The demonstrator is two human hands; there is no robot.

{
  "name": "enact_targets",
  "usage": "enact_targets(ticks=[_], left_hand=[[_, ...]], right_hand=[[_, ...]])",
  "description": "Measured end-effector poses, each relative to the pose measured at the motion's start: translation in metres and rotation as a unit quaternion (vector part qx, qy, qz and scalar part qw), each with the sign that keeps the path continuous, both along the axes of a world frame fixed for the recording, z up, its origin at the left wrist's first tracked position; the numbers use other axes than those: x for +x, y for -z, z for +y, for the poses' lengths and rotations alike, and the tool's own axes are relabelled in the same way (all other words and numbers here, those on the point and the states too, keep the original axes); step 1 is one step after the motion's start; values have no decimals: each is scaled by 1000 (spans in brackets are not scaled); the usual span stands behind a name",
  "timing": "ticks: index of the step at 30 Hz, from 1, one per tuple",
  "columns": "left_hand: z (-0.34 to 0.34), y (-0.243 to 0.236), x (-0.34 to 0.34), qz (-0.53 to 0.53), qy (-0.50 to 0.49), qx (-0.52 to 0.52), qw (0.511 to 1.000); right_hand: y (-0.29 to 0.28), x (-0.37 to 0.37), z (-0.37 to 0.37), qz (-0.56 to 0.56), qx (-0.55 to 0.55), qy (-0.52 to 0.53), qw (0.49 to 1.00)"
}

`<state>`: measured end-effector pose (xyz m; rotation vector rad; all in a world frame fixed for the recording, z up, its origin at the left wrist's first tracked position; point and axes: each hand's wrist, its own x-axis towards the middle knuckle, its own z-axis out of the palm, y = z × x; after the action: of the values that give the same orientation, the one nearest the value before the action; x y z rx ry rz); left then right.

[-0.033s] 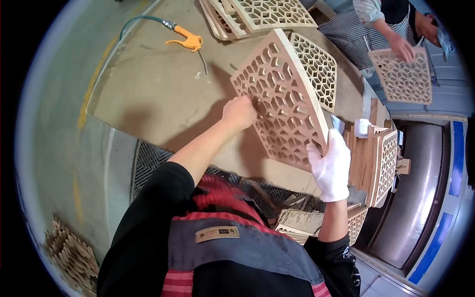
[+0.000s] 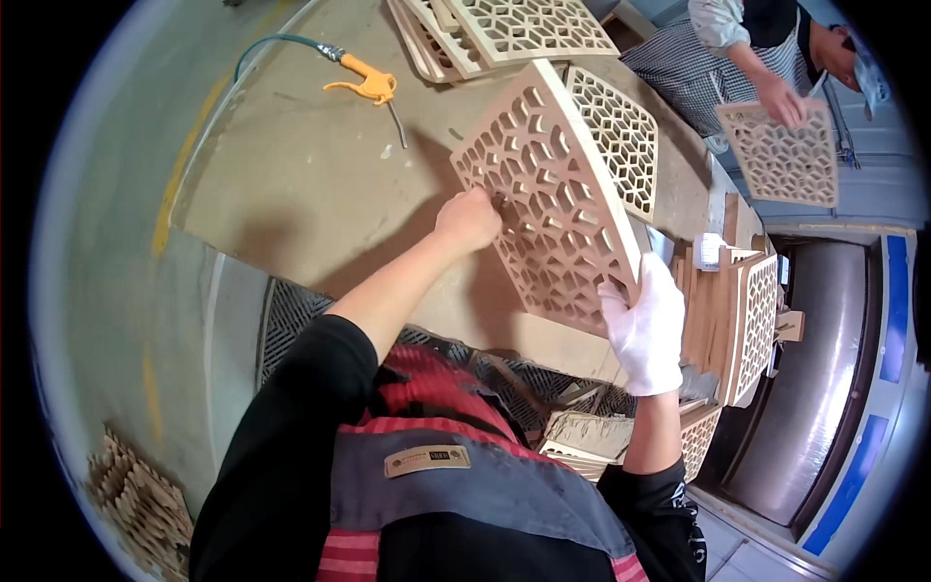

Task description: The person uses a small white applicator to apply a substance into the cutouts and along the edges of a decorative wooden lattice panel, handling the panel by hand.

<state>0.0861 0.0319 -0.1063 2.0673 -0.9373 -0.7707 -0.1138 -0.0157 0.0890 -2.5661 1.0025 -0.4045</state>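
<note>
A pale wooden lattice panel point(image 2: 543, 194) with angular cut-outs stands tilted on edge over the workbench. My right hand point(image 2: 648, 325), in a white glove, grips its lower right corner, the thumb on the face toward me. My bare left hand point(image 2: 467, 221) is closed in a fist against the panel's left part, its fingertips at one of the holes. Whatever those fingers hold, if anything, is hidden. Just behind the raised panel, a second lattice panel point(image 2: 613, 136) lies on the bench.
Beyond lies an orange air blow gun point(image 2: 371, 83) on a green hose, near stacked lattice panels point(image 2: 533, 27). At right are more panels point(image 2: 756, 330), a white container point(image 2: 708, 252) and a large metal roller point(image 2: 800, 378). A co-worker's hand point(image 2: 784, 102) holds another panel point(image 2: 784, 155).
The co-worker's panel has shifted slightly left and turned a little, and the co-worker leans further into view. My hands and the panel keep nearly the same pose.
</note>
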Motion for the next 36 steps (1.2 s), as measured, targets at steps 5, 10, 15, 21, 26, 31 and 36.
enact_targets(ticks=[5, 10, 15, 21, 26, 31, 36], left_hand=[[8, -27, -2, -67, 56, 46, 995], [10, -28, 1, -36, 42, 58, 997], [18, -13, 13, 101, 53, 99, 988], [37, -37, 26, 57, 42, 46, 996], [18, -39, 17, -31, 14, 69, 997], [15, -55, 14, -121, 52, 77, 988], [22, -43, 15, -122, 32, 89, 988]], right_hand=[[3, -8, 4, 17, -1, 19, 1000], [2, -2, 5, 28, -44, 5, 999], [-2, -2, 6, 26, -6, 25, 999], [-1, -3, 8, 35, -42, 4, 998], [-2, -3, 14, 30, -41, -5, 999], [-2, -3, 9, 46, -24, 22, 998], [-3, -3, 9, 47, -32, 10, 998]])
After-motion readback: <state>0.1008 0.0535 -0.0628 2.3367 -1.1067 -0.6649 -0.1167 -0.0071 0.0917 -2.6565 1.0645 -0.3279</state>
